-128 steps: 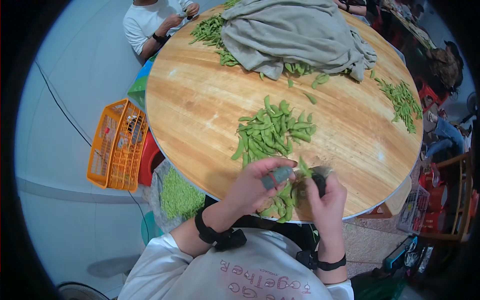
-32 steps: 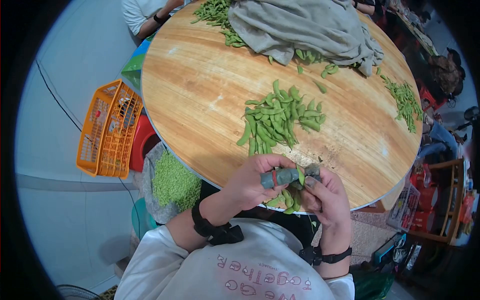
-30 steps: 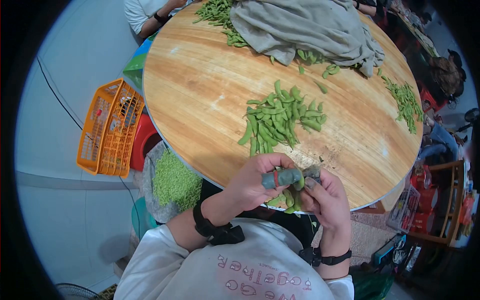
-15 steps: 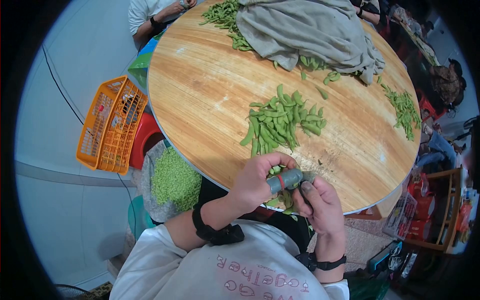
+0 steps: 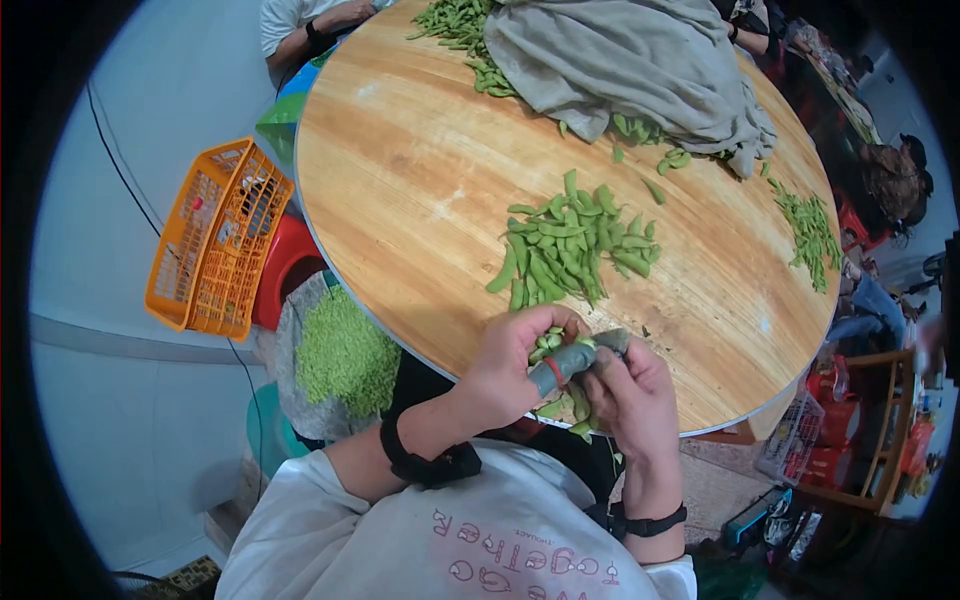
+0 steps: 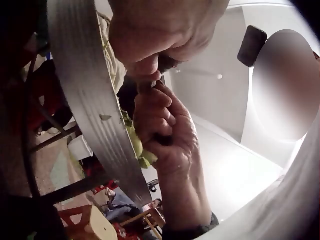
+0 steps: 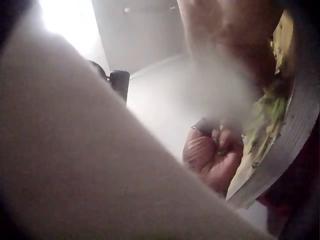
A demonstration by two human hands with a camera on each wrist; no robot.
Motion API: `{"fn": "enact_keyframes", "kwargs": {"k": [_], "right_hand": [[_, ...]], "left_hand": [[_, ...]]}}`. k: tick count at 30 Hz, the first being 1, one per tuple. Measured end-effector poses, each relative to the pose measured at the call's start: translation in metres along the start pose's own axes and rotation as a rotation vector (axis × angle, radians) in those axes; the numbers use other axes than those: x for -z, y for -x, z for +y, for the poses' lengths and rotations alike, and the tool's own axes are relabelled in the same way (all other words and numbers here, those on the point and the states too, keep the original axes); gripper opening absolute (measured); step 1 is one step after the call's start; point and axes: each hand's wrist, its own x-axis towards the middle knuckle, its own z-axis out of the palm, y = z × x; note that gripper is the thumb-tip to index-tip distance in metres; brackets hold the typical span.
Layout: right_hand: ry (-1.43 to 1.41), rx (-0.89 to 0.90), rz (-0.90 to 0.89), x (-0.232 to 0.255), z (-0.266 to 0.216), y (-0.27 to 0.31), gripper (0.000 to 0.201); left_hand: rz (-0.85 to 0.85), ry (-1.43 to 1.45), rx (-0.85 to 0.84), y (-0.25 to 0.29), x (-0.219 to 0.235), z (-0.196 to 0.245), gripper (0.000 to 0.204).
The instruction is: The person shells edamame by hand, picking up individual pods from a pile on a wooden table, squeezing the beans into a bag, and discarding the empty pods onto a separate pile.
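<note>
My left hand (image 5: pixel 503 365) is curled at the near edge of the round wooden table, cupping several shelled green beans (image 5: pixel 547 343). Its thumb wears a grey-green cover (image 5: pixel 562 368) with a red band. The thumb tip presses a green edamame pod (image 5: pixel 587 343), of which only a little shows. Opposite it, my right hand (image 5: pixel 640 400) pinches at the same pod, wearing a dark grey finger cover (image 5: pixel 612 341). Both hands meet fingertip to fingertip in the left wrist view. Beneath them lie a few pods (image 5: pixel 580 403). Just beyond is a pile of whole edamame pods (image 5: pixel 570 245).
A grey cloth (image 5: pixel 630 75) covers more pods at the table's far side. Another pod heap (image 5: pixel 808 230) lies at right. Shelled beans (image 5: pixel 345 355) fill a lined container below the table's left edge, near an orange crate (image 5: pixel 215 240). Another person's arm (image 5: pixel 320 35) is at the far left.
Earlier the hands were apart, then met on a whole pod between the thumbs. Now the pod is mostly hidden and shelled beans show in my left hand. The head view has shifted slightly.
</note>
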Motion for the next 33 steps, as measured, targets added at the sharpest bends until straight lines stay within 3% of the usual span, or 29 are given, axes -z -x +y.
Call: {"fn": "enact_keyframes", "kwargs": {"k": [1,3,4,7,9,11,12,13,15,18,20,21,23,24,26,27,29,33], "right_hand": [[0.003,-0.006,-0.002,-0.003,0.0,-0.003,0.011],[0.219,0.154,0.001,-0.011,0.001,-0.01,0.011],[0.224,0.149,-0.001,-0.015,0.001,-0.012,0.011],[0.904,0.617,0.15,-0.031,0.002,-0.02,0.013],[1.028,0.627,0.193,-0.042,-0.001,-0.021,0.016],[1.222,0.647,0.191,-0.046,-0.004,-0.024,0.016],[0.986,0.627,0.089,-0.035,-0.006,-0.033,0.014],[0.989,0.621,0.086,-0.027,-0.011,-0.04,0.014],[1.27,0.629,0.311,-0.016,-0.02,-0.05,0.015],[1.432,0.52,0.303,-0.004,-0.012,-0.048,0.016],[1.349,0.505,0.34,0.007,-0.006,-0.044,0.015],[1.256,0.491,0.376,0.009,-0.004,-0.042,0.015],[1.243,0.456,0.399,0.011,-0.008,-0.036,0.014],[1.239,0.462,0.417,0.018,-0.008,-0.034,0.013],[1.233,0.441,0.456,0.03,-0.01,-0.028,0.012],[1.232,0.442,0.46,0.038,-0.012,-0.025,0.012],[1.208,0.564,0.548,0.05,-0.01,-0.021,0.012],[1.191,0.435,0.568,0.036,-0.024,-0.006,0.012]], "left_hand": [[0.082,-0.027,0.031,0.001,0.001,0.003,0.019],[0.169,-0.052,0.062,0.002,0.004,0.004,0.019],[0.195,0.143,0.1,0.002,0.006,0.003,0.017],[0.244,0.476,0.217,-0.001,0.013,0.005,0.013],[0.275,0.615,0.299,-0.003,0.017,0.007,0.012],[0.324,0.492,0.332,-0.004,0.018,0.006,0.012],[0.328,0.497,0.335,-0.004,0.02,0.006,0.012],[0.303,0.536,0.304,-0.005,0.024,0.005,0.013],[0.283,0.581,0.273,-0.004,0.029,0.006,0.014],[0.191,0.458,0.349,-0.005,0.035,0.009,0.021],[0.071,-0.065,-0.003,-0.004,0.034,0.007,0.028],[0.077,-0.06,0.001,-0.003,0.031,0.011,0.028],[-0.097,0.102,0.222,-0.003,0.026,0.024,0.029],[-0.103,0.101,0.224,-0.002,0.025,0.024,0.029],[-0.241,0.354,0.479,0.0,0.026,0.025,0.024],[-0.244,0.353,0.478,-0.001,0.025,0.023,0.024],[-0.21,0.133,0.245,-0.001,0.024,0.017,0.021],[-0.154,0.002,0.22,-0.004,0.017,0.013,0.018]]}}
